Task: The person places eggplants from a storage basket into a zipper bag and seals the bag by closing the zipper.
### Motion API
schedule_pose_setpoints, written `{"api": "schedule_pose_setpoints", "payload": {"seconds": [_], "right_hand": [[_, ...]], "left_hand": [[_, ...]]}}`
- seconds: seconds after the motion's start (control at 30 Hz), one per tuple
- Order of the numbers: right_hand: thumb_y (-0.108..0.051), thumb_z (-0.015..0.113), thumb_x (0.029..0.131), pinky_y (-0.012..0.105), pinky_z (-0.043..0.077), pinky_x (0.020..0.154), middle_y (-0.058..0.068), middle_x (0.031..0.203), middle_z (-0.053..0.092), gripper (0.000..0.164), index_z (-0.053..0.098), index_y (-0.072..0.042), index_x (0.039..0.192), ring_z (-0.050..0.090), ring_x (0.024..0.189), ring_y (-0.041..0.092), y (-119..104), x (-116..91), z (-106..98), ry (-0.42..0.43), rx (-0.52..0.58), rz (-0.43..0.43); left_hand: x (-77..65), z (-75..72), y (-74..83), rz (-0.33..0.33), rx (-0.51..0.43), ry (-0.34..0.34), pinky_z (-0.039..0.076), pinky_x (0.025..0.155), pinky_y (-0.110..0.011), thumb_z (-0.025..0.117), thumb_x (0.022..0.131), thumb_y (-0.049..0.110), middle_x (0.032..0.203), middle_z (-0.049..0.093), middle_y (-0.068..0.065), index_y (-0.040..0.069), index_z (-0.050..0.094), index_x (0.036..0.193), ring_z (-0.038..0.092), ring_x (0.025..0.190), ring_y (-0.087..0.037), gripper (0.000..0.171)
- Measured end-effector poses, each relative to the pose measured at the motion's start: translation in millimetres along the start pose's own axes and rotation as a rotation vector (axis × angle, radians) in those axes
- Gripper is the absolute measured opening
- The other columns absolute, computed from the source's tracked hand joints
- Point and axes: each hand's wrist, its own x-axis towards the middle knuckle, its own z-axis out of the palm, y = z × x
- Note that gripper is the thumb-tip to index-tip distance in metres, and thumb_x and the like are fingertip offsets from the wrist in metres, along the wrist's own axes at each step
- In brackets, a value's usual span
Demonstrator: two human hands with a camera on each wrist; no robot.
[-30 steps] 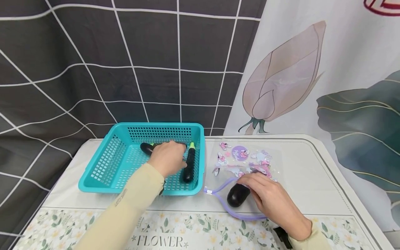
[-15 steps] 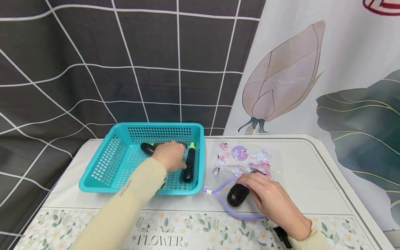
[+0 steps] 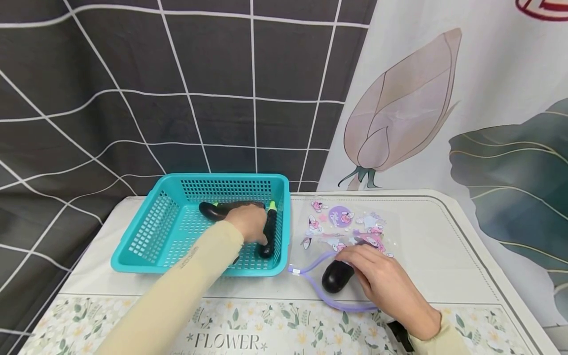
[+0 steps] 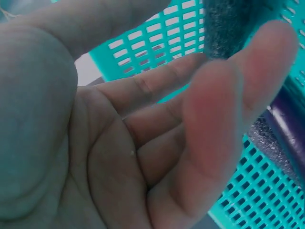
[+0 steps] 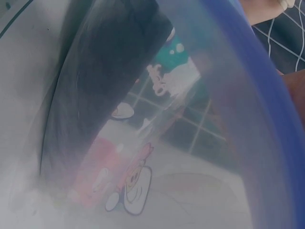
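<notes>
A person's left hand (image 3: pixel 250 223), loosely curved and seemingly holding nothing, shifts inside the teal plastic basket (image 3: pixel 144 268) to a slim black, green-tipped eggplant (image 3: pixel 267 241), apparently within grasp, as the right hand (image 3: pixel 377 273) pinches a clear, purple-rimmed plastic bag (image 3: pixel 341 217) around a rounded black eggplant (image 3: pixel 337 277).

Dark gridded backdrop (image 3: pixel 217 59), white table (image 3: pixel 443 256)

I've got basket (image 3: pixel 146 269) left, eggplants (image 3: pixel 267 248) in its far and right parts, bag (image 3: pixel 340 217) right, single eggplant (image 3: pixel 336 277) at bag's near end
</notes>
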Motion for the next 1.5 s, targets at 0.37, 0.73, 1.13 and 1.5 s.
{"api": "schedule_pose_setpoints", "payload": {"seconds": [0.37,0.73,1.13,1.5], "right_hand": [[0.007,0.063,0.076,0.035,0.056,0.082,-0.004,0.11,0.068,0.042,0.069,-0.016,0.112,0.065,0.101,0.015,0,1,-1,-0.004,-0.002,0.0],[0.009,0.066,0.074,0.035,0.056,0.081,-0.004,0.11,0.068,0.045,0.069,-0.015,0.111,0.065,0.101,0.015,-1,0,-2,-0.015,-0.007,0.011],[0.01,0.068,0.073,0.035,0.056,0.082,-0.005,0.11,0.067,0.046,0.069,-0.016,0.111,0.065,0.101,0.015,-1,1,-2,-0.02,-0.007,0.014],[0.009,0.069,0.073,0.035,0.056,0.081,-0.005,0.11,0.068,0.046,0.069,-0.016,0.111,0.065,0.101,0.015,0,0,-2,-0.018,-0.008,0.015]], "left_hand": [[12.1,12.3,-2.8,-0.003,-0.04,-0.065,0.057,0.083,-0.043,0.084,0.082,0.028,0.097,0.071,-0.008,0.005,0.073,0.104,0.061,0.079,-0.022,0.034],[18.0,18.5,-4.0,0.015,-0.099,-0.124,0.055,0.064,-0.032,0.082,0.084,0.031,0.074,0.064,-0.004,0.007,0.07,0.083,0.062,0.063,-0.019,0.027],[19.5,22.6,-2.1,0.009,-0.169,-0.164,0.054,0.053,-0.028,0.079,0.087,0.032,0.071,0.066,-0.006,0.007,0.067,0.079,0.069,0.064,-0.023,0.029],[23.5,28.5,-3.3,-0.015,-0.245,-0.175,0.055,0.05,-0.028,0.08,0.087,0.028,0.07,0.066,-0.007,0.006,0.066,0.078,0.068,0.056,-0.02,0.027]]}}
